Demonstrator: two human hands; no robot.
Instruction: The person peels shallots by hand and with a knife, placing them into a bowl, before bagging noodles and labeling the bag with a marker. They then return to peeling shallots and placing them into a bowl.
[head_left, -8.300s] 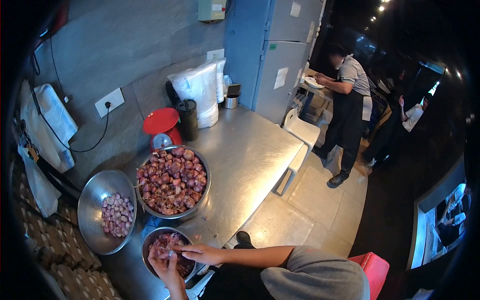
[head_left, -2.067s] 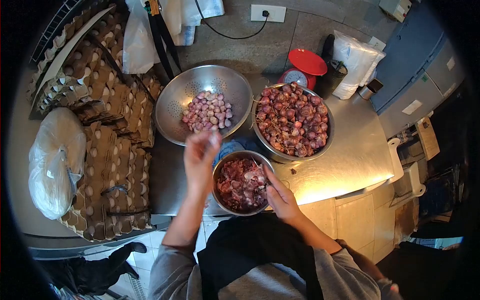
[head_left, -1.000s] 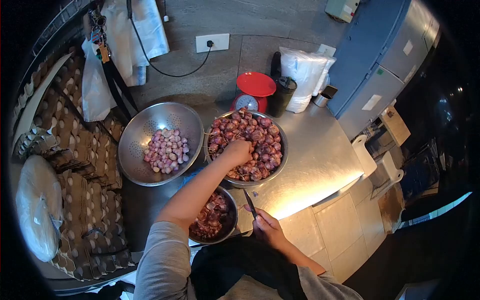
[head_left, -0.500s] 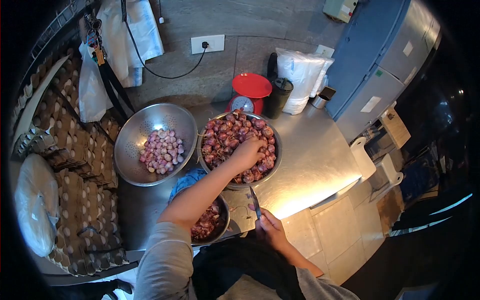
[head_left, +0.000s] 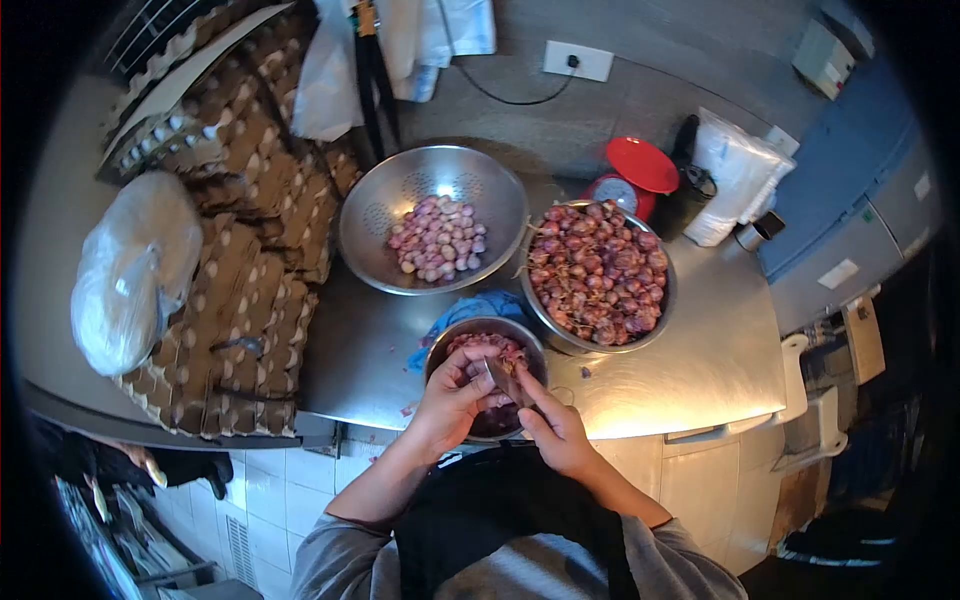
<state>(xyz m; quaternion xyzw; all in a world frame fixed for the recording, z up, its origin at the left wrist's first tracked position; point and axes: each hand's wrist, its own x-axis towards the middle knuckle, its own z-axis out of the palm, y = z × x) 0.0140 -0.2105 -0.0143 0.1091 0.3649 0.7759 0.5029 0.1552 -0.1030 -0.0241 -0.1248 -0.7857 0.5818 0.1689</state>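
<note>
Both hands meet over a small metal bowl holding reddish peels. My left hand has its fingers closed round something small that is mostly hidden, probably an onion. A knife is gripped in my right hand, its blade against what the left fingers hold. Right of the small bowl stands a big metal bowl heaped with unpeeled red onions. Behind it to the left, a steel colander contains peeled pinkish onions. A blue cloth lies beside the small bowl.
Stacked egg trays and a clear plastic bag are at the left. A red scale, a dark container and white plastic packs stand at the back of the steel table. Another person's hand shows at lower left.
My left hand has left the onion bowl and come to the small bowl. My right hand has brought the knife up to it. The view has turned to the left.
</note>
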